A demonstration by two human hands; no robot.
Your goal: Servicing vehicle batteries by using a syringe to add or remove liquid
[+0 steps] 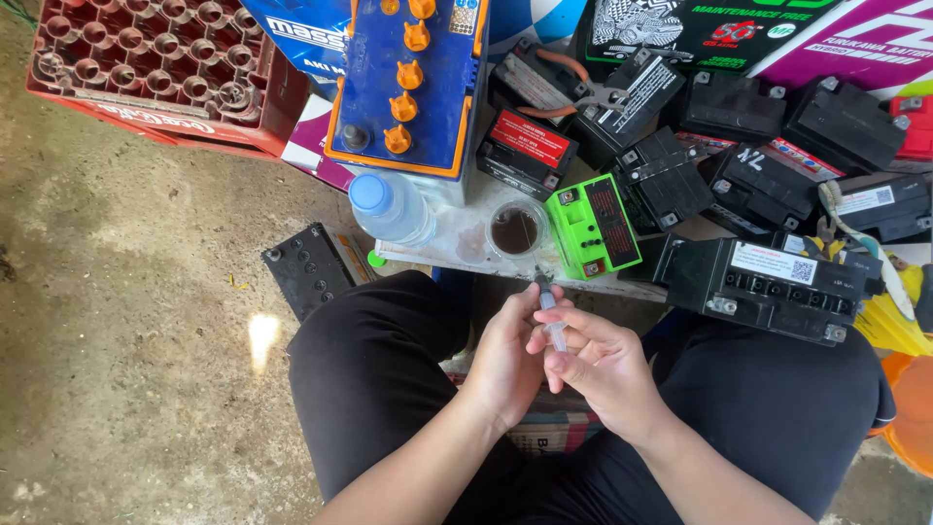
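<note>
A seated person in black trousers holds a small clear syringe (552, 321) between both hands above the lap, the left hand (505, 360) curled around its lower barrel and the right hand (603, 369) closed over it with fingers pinching the plunger end. Just ahead of the syringe's tip, on a stained white board (457, 243), stand a small cup of dark liquid (515, 230), a bright green battery (593, 226) and a clear plastic bottle with a blue cap (389, 206). Black batteries (768, 282) crowd the right side, a large blue battery with orange caps (408, 87) and a red crate (155, 68) lie beyond.
</note>
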